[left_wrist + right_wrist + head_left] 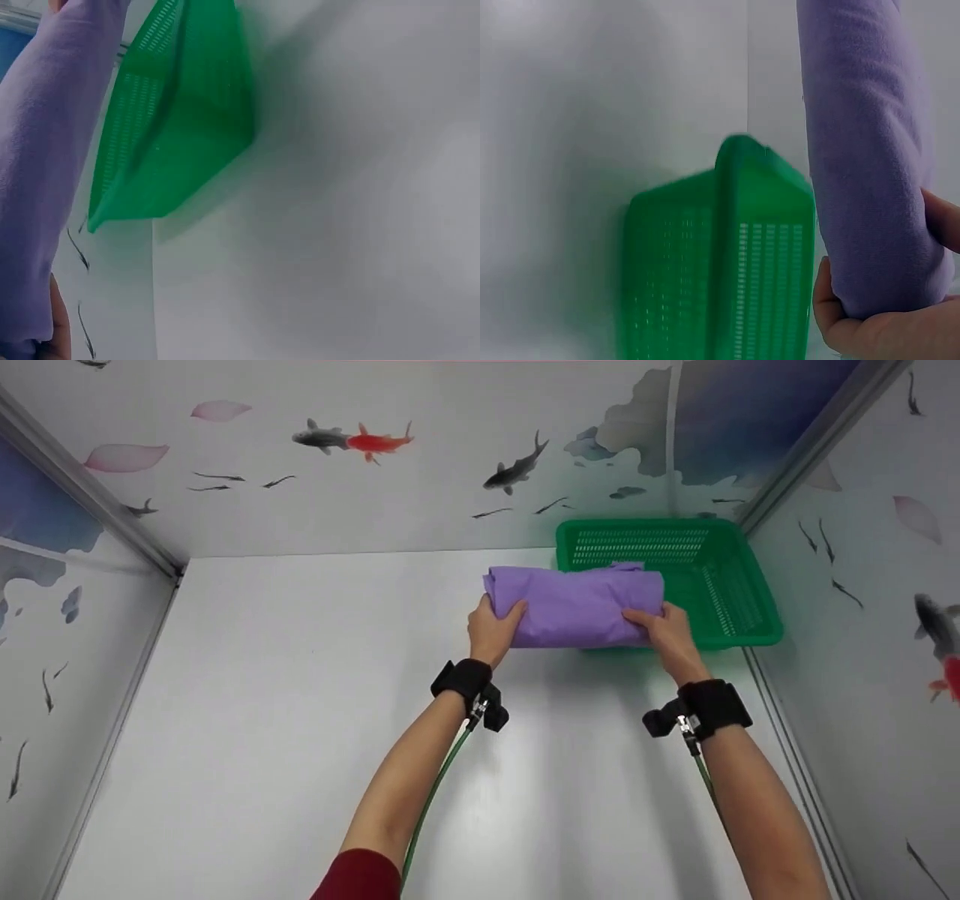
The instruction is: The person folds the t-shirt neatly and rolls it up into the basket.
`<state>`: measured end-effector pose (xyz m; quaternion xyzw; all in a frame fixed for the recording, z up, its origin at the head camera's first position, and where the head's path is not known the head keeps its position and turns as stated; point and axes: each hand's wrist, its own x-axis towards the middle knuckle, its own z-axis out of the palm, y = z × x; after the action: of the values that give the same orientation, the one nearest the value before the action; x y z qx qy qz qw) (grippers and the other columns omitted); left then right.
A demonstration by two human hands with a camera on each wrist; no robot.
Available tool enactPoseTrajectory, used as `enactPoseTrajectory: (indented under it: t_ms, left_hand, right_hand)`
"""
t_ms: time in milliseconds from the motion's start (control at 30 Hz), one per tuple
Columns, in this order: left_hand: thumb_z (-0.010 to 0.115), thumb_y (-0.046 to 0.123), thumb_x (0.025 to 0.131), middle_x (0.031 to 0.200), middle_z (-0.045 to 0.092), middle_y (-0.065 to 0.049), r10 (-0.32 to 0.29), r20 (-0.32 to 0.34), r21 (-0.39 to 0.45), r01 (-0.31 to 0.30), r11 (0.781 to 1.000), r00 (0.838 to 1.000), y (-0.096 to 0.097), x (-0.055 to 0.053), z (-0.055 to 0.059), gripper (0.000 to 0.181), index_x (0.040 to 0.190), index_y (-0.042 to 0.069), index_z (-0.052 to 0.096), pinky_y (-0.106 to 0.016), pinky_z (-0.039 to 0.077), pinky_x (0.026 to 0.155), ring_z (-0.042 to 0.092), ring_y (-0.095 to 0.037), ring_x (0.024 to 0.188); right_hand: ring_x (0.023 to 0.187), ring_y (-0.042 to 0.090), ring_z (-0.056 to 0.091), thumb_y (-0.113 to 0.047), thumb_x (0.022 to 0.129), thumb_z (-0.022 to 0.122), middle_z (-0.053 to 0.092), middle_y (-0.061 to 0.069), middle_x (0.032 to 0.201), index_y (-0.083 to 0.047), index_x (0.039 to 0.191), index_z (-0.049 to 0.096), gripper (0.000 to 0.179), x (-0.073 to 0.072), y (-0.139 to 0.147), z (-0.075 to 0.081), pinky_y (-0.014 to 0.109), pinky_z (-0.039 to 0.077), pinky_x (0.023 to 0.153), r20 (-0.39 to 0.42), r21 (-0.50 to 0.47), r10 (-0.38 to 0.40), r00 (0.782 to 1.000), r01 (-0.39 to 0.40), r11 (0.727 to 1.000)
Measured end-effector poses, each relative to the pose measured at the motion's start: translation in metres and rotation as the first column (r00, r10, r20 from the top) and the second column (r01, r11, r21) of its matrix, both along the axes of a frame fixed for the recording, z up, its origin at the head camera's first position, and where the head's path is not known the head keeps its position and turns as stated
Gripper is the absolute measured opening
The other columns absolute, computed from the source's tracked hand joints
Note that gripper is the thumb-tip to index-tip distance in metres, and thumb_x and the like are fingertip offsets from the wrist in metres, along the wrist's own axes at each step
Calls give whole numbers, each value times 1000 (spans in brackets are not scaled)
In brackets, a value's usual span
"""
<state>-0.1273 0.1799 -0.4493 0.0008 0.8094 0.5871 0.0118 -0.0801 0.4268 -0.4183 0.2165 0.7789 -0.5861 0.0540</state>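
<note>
A purple folded cloth [576,607] is held up level between both hands. The left hand [493,628] grips its left end, thumb across the near face. At the other end, the right hand [667,634] pinches it with the thumb in front and fingers behind. Behind and to the right stands a green plastic basket [750,592], its near left part hidden by the cloth. In the right wrist view, fingers curl round the lower end of the soft, thick roll [870,165]. The left wrist view shows the cloth's long side [52,150] raised beside the basket [187,127].
The basket sits at the back right corner of the white table [300,697], against the back wall [435,502]. Walls printed with fish and petals enclose three sides. A green cable [435,795] runs from each black wrist strap [465,679] along the forearm.
</note>
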Motion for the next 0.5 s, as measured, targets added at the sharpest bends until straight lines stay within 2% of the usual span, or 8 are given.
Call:
enactPoseTrajectory:
  t_ms: [133,300,500]
  left_hand:
    - [62,28,93,117,64,-24,-72,54,-23,73,997,996,43,-11,3,49,124,-8,55,-36,50,90,63,-32,106]
    - [53,28,99,122,61,-22,-170,131,-23,174,984,977,87,-23,3,48,131,-7,49,-36,49,91,61,-30,110]
    - [47,23,101,127,57,-22,-230,198,-37,242,970,953,127,-37,-4,45,135,-8,44,-37,46,93,57,-29,114]
  right_hand:
    - [125,22,38,-31,98,57,36,17,143,6,148,28,69,-7,43,-2,34,31,109,21,-11,-35,999,35,999]
    - [131,25,34,-29,98,54,30,20,151,6,150,23,70,-17,88,-6,35,29,111,41,-16,-69,997,70,997]
    - [124,24,38,-26,96,52,36,20,147,6,147,33,63,-32,124,-20,32,34,103,82,66,-149,985,144,987]
